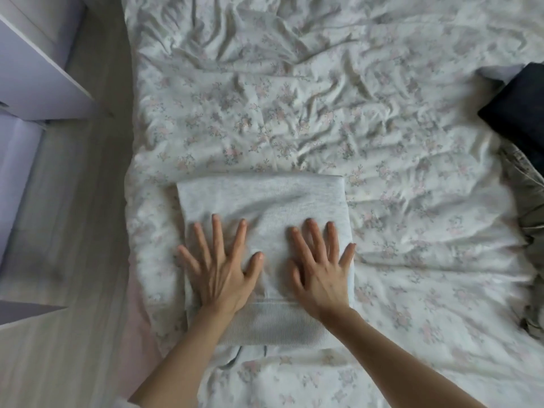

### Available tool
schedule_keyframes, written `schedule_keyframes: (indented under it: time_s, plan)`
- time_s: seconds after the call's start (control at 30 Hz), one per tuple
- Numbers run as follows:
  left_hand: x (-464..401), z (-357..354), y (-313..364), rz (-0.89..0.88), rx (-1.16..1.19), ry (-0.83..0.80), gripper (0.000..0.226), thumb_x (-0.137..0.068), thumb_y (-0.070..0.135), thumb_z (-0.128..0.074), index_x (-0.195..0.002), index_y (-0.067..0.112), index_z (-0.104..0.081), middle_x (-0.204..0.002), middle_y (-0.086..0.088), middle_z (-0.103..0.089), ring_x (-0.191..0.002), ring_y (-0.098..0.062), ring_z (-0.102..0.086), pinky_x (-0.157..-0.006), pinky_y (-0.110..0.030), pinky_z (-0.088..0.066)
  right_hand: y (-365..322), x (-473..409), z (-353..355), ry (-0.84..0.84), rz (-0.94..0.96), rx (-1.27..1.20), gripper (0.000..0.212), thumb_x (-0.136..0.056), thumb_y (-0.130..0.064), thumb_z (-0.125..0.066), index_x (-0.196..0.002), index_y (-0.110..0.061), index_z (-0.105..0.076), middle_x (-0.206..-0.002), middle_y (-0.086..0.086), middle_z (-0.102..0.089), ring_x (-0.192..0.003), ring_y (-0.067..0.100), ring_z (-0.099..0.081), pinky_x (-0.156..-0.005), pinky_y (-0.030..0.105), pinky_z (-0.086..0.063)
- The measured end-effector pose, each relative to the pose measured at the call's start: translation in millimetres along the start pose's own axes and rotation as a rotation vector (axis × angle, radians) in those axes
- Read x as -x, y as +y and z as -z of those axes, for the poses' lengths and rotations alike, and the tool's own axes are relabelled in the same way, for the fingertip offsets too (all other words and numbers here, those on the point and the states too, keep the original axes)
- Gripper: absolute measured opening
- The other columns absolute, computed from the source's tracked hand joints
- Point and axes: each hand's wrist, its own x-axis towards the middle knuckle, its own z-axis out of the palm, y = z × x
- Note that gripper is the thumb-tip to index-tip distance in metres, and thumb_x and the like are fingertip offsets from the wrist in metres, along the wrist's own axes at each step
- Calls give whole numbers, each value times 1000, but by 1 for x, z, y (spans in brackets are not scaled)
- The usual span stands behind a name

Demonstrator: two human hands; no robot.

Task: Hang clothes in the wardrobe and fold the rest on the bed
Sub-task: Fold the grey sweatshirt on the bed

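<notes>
A light grey sweatshirt (262, 198) lies folded into a rectangle on the bed (323, 98), near its left front edge, with the ribbed hem toward me. My left hand (219, 266) lies flat on the left half of it, fingers spread and straight. My right hand (319, 265) presses flat on the right half, fingers spread too. Neither hand grips the cloth. A dark navy garment (518, 110) lies at the bed's right edge.
The bed carries a rumpled white floral cover. A grey-green crumpled garment (530, 231) lies at the right edge below the navy one. White wardrobe panels (35, 69) stand at the left, across a strip of light wooden floor (88, 201).
</notes>
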Motion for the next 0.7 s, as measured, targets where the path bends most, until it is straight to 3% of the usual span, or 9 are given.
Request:
schedule_keyframes:
  time_s: [0.07,0.2,0.33,0.43,0.57,0.7]
  plan:
    - [-18,9,12,-98,2,77,67,-85,59,-28,-145,38,-7,-156,-5,-2,-142,-36,7,-106,-59,15,-5,-29,16,31,-27,-35,64,-85,-40,-30,-147,-32,-15,-155,2,-12,-142,34,-4,-102,73,-10]
    - [-65,18,36,-100,-74,7,64,-85,61,-19,-142,46,6,-156,3,11,-140,-30,23,-103,-64,22,-14,-80,27,-71,-42,45,61,-86,-52,-10,-145,-42,1,-158,-3,8,-143,31,14,-103,68,12]
    - [-81,-3,18,132,-11,-100,67,-82,72,-11,-144,50,0,-155,10,19,-139,-28,28,-105,-67,14,2,-88,13,-149,-85,87,57,-90,-54,-11,-144,-44,1,-157,-3,12,-143,29,17,-105,69,7]
    - [-84,-16,1,113,-20,-87,71,-78,74,-5,-144,49,-3,-154,10,21,-141,-32,21,-107,-67,8,11,-86,1,-145,-85,102,59,-88,-54,-8,-145,-43,3,-157,-3,11,-142,26,18,-107,68,4]
    - [-97,-30,-5,125,25,-38,71,-78,74,-18,-144,46,-19,-159,2,2,-143,-36,8,-105,-69,4,17,-96,-13,-121,-88,64,60,-87,-54,-9,-146,-42,-7,-155,-5,7,-142,26,14,-107,66,3]
    - [-109,-42,-10,133,39,26,67,-80,71,-27,-142,45,-22,-158,-4,-10,-143,-39,-1,-104,-71,1,22,-105,-23,-91,-78,58,58,-88,-54,-15,-145,-42,-15,-157,-4,-4,-143,27,7,-108,66,0]
